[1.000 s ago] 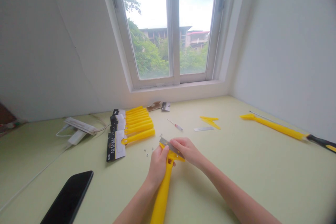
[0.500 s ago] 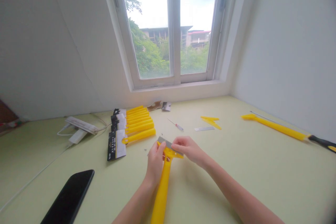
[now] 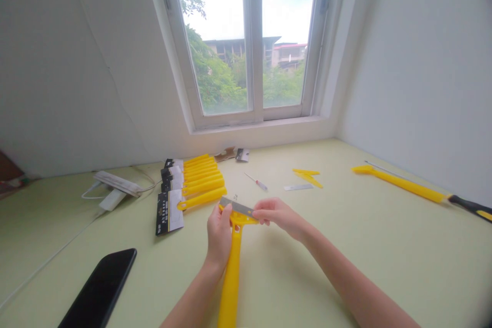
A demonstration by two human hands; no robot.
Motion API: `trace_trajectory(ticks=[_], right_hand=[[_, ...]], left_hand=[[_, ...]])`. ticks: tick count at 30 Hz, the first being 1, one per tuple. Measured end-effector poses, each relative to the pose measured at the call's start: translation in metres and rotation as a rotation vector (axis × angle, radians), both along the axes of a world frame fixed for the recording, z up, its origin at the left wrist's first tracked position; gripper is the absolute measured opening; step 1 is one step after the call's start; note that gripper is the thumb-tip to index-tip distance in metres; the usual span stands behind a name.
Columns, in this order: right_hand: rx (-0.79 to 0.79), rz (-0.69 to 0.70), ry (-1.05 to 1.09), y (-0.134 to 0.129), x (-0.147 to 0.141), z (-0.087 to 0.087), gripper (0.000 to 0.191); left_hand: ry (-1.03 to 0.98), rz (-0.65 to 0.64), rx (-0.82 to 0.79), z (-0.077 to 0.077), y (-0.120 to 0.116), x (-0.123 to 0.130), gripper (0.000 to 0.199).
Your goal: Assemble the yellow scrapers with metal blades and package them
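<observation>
A yellow scraper [image 3: 231, 271] lies with its handle toward me and its wide head away. Across that head sits a flat grey metal blade [image 3: 242, 207]. My left hand [image 3: 221, 230] is closed on the left side of the head, thumb on top by the blade. At the blade's right end, my right hand [image 3: 274, 215] pinches the blade with thumb and fingertips. Tiny screws [image 3: 236, 197] rest on the table just beyond the head. A small screwdriver [image 3: 256, 182] lies farther back.
Several yellow scrapers with black-and-white cards [image 3: 203, 197] are lined up at left, near a power strip [image 3: 117, 183]. A black phone [image 3: 100, 287] lies front left. Yellow strips [image 3: 307, 177] and a loose blade [image 3: 298, 187] lie at the back. A long yellow-and-black tool [image 3: 411, 187] is at right.
The scraper head and my left hand have shifted left. My right hand has slid toward the blade's right end, so more of the blade shows.
</observation>
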State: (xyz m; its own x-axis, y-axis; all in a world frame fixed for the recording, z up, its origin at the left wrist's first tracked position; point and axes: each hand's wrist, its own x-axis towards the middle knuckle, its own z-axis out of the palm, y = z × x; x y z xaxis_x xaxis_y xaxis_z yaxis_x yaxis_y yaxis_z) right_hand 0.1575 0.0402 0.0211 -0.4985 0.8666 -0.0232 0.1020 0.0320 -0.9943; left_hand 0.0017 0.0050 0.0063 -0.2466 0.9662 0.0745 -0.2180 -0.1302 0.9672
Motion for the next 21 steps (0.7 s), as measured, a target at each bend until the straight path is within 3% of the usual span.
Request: trace_trajectory(ticks=[21], right_hand=[[0.008,-0.074,-0.019,-0.0034,-0.0074,0.0019,0.010]], left_hand=[[-0.054,-0.007,0.053,0.0009,-0.0019,0.0024,0.017]])
